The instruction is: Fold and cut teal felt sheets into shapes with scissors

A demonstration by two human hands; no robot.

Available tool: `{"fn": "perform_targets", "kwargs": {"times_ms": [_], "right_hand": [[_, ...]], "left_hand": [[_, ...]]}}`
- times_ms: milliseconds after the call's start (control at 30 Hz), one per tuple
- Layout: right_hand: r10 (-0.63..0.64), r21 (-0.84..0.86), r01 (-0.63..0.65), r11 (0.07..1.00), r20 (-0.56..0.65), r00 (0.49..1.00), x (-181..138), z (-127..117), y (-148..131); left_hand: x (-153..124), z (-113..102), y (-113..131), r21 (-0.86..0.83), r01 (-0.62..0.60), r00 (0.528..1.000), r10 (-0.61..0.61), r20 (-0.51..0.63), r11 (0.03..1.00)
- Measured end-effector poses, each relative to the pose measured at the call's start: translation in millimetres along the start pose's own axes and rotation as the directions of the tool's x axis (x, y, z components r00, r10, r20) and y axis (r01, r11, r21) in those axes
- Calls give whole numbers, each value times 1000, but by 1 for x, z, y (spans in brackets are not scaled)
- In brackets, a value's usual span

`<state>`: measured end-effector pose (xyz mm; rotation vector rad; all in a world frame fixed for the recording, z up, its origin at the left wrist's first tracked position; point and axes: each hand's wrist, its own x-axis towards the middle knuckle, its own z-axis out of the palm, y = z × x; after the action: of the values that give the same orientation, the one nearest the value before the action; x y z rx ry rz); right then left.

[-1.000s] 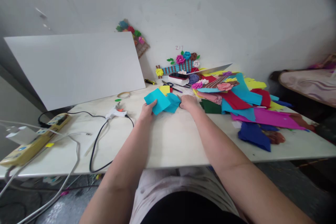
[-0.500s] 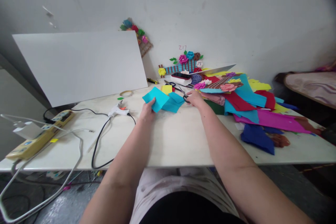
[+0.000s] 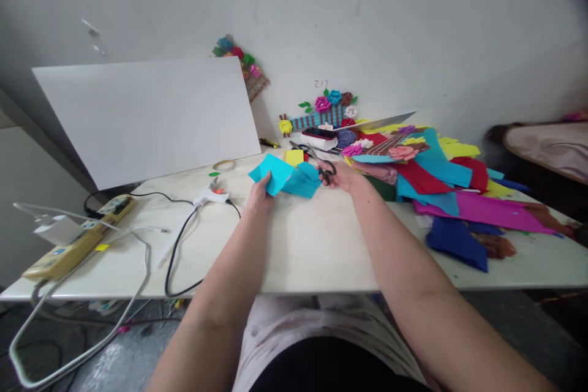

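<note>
Cyan sheet (image 3: 271, 173) hangs pinched in the left hand (image 3: 258, 193), whose fingers are closed on its near edge, just above the table (image 3: 303, 245) about midway along the far edge. A second cyan piece (image 3: 301, 180) lies just beside it. The right hand (image 3: 344, 179) is wrapped around the handles of black scissors (image 3: 325, 168), with the blades pointing toward the far edge; whether they are parted I cannot tell. Held on one side only, the sheet looks limp and could sag or fold against the blades, giving a crooked edge. The left fingers also sit near enough to the blades to be nicked. The glue gun (image 3: 210, 197) lies close to the left wrist, and its cord (image 3: 177, 245) loops over the near edge, where a forearm could snag it. The table is pale and smooth. A power strip (image 3: 78, 239) sits at its left edge, a white board (image 3: 147, 116) leans on the wall (image 3: 367, 24) at the far left corner, and a pile of coloured sheets (image 3: 441, 190) covers the right half. A bed (image 3: 546, 147) stands beyond the right edge.
</note>
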<state>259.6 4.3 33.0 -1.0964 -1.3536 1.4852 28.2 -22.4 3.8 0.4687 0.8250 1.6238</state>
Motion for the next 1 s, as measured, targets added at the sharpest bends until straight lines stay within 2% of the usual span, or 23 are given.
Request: {"fn": "perform_targets", "kwargs": {"times_ms": [200, 467, 700, 867, 1000], "right_hand": [[-37, 2, 37, 999, 117, 992, -6, -2, -4], [77, -199, -46, 979, 155, 985, -16, -5, -6], [114, 16, -124, 992, 284, 952, -16, -13, -2], [124, 34, -143, 989, 333, 935, -12, -16, 3], [73, 71, -107, 992, 372, 925, -3, -20, 11]], "left_hand": [[1, -1, 0, -10, -1, 1000, 1, 3, 1000], [-3, 3, 3, -63, 32, 999, -34, -30, 998], [-5, 4, 4, -100, 30, 998, -35, -52, 995], [-9, 6, 6, -155, 38, 997, -47, -53, 987], [-12, 7, 7, -192, 47, 997, -60, -59, 980]]}}
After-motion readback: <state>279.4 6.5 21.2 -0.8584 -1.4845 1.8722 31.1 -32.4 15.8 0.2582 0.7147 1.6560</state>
